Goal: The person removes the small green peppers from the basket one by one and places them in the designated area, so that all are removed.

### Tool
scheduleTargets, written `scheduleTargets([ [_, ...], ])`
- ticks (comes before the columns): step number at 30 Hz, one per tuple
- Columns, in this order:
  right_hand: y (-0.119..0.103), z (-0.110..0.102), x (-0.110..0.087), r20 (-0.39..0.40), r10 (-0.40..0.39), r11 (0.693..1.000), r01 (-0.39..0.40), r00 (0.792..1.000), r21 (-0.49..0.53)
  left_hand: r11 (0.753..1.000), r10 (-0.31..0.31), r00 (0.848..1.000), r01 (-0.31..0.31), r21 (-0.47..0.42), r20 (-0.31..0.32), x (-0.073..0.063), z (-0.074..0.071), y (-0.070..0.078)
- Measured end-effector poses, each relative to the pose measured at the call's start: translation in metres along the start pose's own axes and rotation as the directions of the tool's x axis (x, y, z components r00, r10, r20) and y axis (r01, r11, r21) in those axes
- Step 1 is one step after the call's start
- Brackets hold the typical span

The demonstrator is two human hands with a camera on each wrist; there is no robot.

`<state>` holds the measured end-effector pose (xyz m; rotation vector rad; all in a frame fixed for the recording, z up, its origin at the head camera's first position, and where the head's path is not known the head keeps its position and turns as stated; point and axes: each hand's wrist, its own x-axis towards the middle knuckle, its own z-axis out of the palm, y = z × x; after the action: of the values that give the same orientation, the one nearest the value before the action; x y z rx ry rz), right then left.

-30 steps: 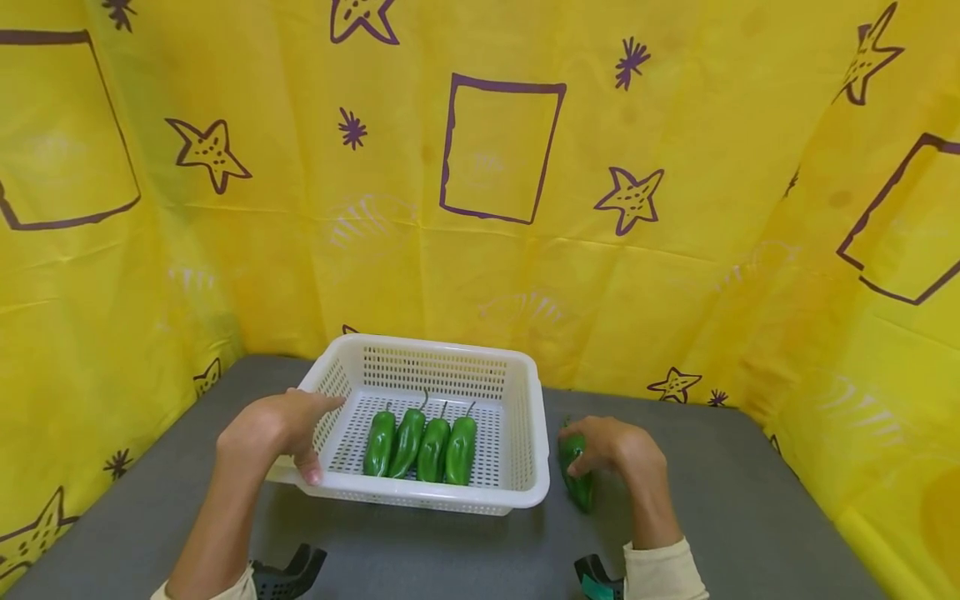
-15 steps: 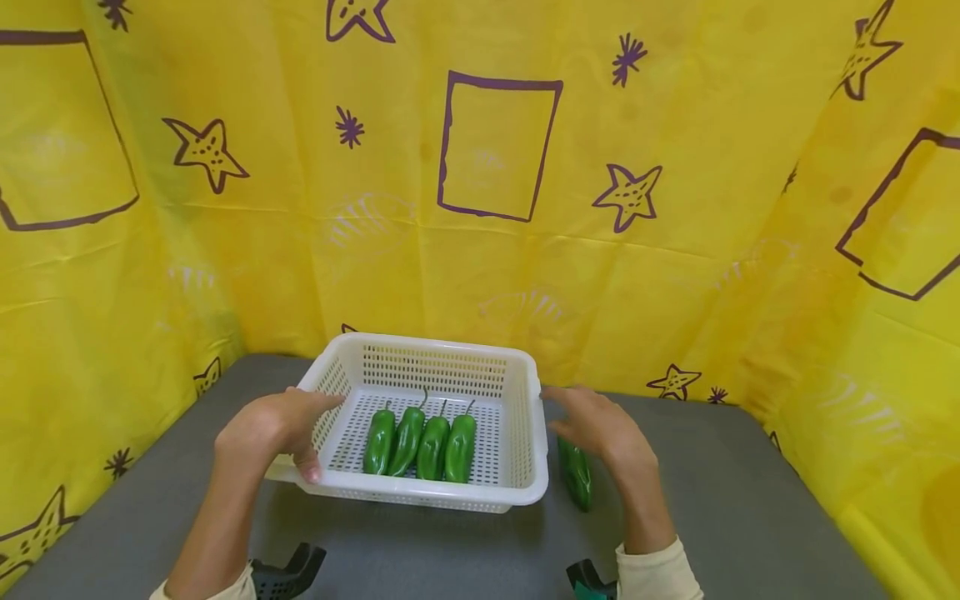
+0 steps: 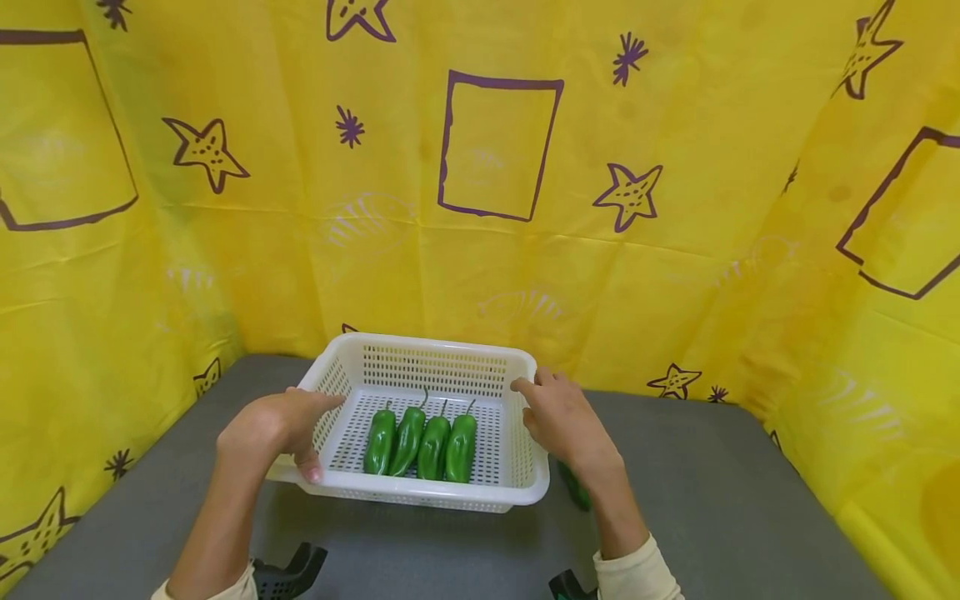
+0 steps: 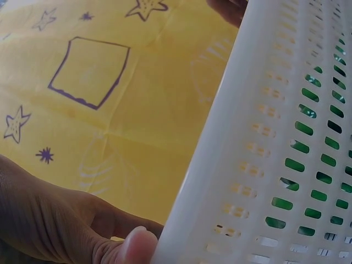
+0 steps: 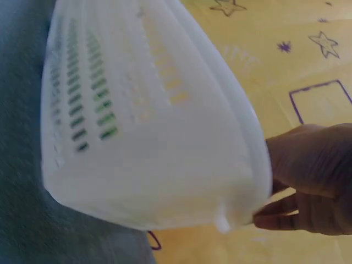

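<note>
A white plastic basket (image 3: 420,489) with slotted walls sits on the grey table. Several green chili peppers (image 3: 460,450) lie side by side on its floor, stems toward the back. My left hand (image 3: 281,425) grips the basket's left rim, thumb near the front corner; the left wrist view shows the thumb (image 4: 137,246) at the rim's edge. At the opposite side, my right hand (image 3: 562,417) holds the right rim, with a finger reaching over it. One more green chili pepper (image 3: 576,487) lies on the table outside the basket, partly hidden behind my right forearm.
A grey surface (image 3: 720,500) extends to the right and in front of the basket. Yellow cloth (image 3: 495,275) printed with starfish and squares hangs behind and along both sides, close to the basket's back wall. Dark wrist mounts (image 3: 288,572) sit below the hands.
My right hand has let go of the loose chili pepper outside the basket and moved up and left onto the basket's right rim. The left hand and basket have stayed in place.
</note>
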<state>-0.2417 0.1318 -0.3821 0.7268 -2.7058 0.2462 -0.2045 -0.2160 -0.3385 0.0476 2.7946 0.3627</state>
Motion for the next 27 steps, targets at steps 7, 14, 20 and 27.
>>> scheduleTargets([
  [7, -0.023, 0.013, 0.002, 0.056, -0.115, 0.993, 0.113, 0.992, 0.041, 1.000, -0.006, 1.000, 0.006, 0.012, 0.009, 0.001, -0.001, 0.001],
  [14, -0.041, 0.022, 0.004, 0.203, -0.185, 0.982, 0.174, 0.962, 0.071, 1.000, 0.005, 1.000, -0.005, 0.006, 0.014, 0.001, 0.000, -0.001],
  [20, -0.052, 0.031, 0.004, 0.303, -0.209, 0.978, 0.191, 0.930, 0.086, 1.000, -0.003, 1.000, 0.003, 0.001, 0.013, 0.000, 0.001, -0.002],
  [27, -0.054, 0.034, 0.004, 0.402, -0.187, 0.981, 0.152, 0.896, 0.118, 1.000, 0.001, 1.000, -0.001, 0.003, 0.013, 0.003, 0.000, 0.000],
])
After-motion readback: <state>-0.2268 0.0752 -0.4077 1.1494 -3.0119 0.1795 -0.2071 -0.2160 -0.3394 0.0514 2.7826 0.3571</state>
